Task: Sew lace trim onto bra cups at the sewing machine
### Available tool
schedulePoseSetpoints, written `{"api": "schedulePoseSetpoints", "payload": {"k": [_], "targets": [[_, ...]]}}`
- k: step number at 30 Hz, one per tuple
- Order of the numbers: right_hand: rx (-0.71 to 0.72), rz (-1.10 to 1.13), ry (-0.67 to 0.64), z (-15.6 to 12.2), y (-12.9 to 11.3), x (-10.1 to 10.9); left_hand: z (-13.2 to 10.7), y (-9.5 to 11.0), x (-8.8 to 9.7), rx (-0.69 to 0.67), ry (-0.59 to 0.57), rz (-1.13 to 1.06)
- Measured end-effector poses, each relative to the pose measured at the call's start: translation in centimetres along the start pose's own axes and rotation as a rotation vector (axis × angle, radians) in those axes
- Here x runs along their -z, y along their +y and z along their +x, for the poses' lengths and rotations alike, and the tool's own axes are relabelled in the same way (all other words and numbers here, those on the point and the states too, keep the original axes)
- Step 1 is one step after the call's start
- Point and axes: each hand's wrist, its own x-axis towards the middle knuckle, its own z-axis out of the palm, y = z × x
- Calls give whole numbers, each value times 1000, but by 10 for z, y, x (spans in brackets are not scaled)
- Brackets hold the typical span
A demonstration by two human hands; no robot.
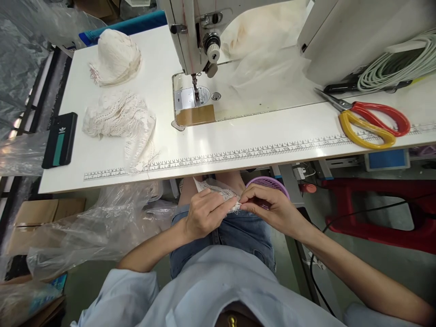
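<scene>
Over my lap, below the table's front edge, my left hand (208, 212) is closed on a piece of white lace fabric (220, 188). The fabric's frayed end pokes out past the fingertips. My right hand (267, 206) pinches at that same end, thumb and forefinger pressed together; whether a thread or the lace edge lies between them is too small to tell. On the table, the sewing machine (185, 41) stands with its needle and presser foot (196, 93) over the metal plate, no cloth under them. White lace (119, 120) lies bunched to the left, with a white cloth bundle (117, 56) behind it.
Scissors (363, 120) with red and yellow handles lie on the table's right side. A dark phone (60, 140) rests at the left edge. Printed ruler marks (238, 154) run along the front. Below are a purple basket (272, 182), a red stool (371, 213) and plastic wrap (102, 227).
</scene>
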Motion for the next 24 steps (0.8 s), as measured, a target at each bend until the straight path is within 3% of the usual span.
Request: {"api": "schedulePoseSetpoints", "payload": {"k": [3, 6, 8, 11, 13, 15, 18, 24], "targets": [[21, -75, 15, -5, 1, 3, -1, 1, -3, -11, 39, -21], [49, -219, 11, -15, 14, 17, -1, 2, -3, 59, -3, -81], [44, -406, -1, -23, 28, 31, 0, 2, -2, 250, -100, -214], [27, -694, 106, -31, 40, 45, 5, 3, -1, 709, -310, -548], [26, -718, 156, -31, 34, 43, 10, 5, -2, 994, -416, -748], [55, -576, 89, -26, 18, 32, 15, 6, -2, 1197, -458, -883], [115, -377, -6, -16, -3, 11, 20, 9, -2, 1356, -443, -996], [228, -436, 82, -5, -3, -6, 17, 8, -1, 1585, -362, -1218]]}}
